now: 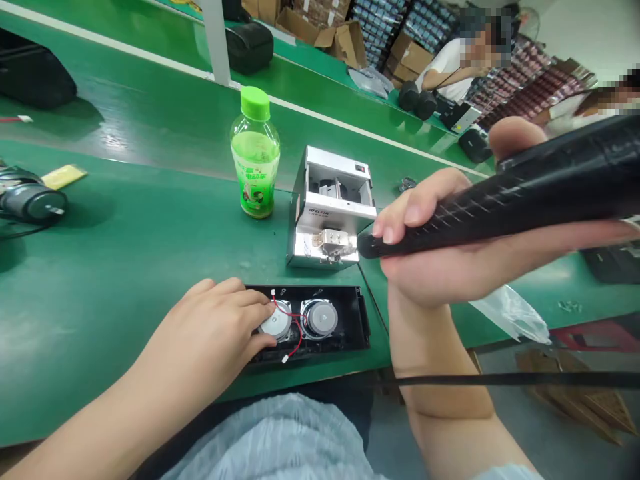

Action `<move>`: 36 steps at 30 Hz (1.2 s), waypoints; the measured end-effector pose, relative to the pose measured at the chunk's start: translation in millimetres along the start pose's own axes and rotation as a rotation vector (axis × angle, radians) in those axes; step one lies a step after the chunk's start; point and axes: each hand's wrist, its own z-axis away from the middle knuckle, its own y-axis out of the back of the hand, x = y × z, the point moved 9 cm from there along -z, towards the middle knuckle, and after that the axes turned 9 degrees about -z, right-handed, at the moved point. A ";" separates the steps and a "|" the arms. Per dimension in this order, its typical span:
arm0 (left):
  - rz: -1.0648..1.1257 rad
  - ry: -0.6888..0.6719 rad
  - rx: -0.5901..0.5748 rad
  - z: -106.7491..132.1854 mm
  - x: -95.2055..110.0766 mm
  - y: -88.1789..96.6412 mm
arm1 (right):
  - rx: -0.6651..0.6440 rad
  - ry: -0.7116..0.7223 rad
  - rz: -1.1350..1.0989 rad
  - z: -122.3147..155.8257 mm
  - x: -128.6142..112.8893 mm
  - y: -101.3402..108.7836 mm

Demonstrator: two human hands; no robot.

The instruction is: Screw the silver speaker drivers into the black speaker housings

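My left hand (220, 320) is closed over the left end of a black plastic housing (353, 333), its fingers and thumb gripping the rim of the left round speaker (276, 325). A second speaker (321, 318) sits beside it in the housing. Red wires (300, 337) with white plugs run across both. In my right hand (445, 267) is a black electric screwdriver (465, 207), held slanted with its narrow end down left. That end appears in front of a silver screw feeder (333, 207); whether they touch I cannot tell.
A green-capped drink bottle (256, 157) stands left of the feeder. A motor-like part (33, 200) lies at the left edge. A plastic bag (513, 313) and small screws (570, 307) are at right. A black cable (500, 380) crosses low. Two people sit across the bench.
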 end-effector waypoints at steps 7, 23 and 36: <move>-0.013 0.013 0.010 2.4 0.6 -2.3 | -0.164 -0.144 -0.182 0.4 60.1 -10.0; 0.125 0.016 -0.110 -2.1 0.8 1.7 | -0.046 -0.366 -0.146 54.7 -11.0 -1.6; 0.090 0.038 -0.105 -3.7 8.8 6.3 | -0.144 -0.465 -0.180 99.4 15.5 -18.3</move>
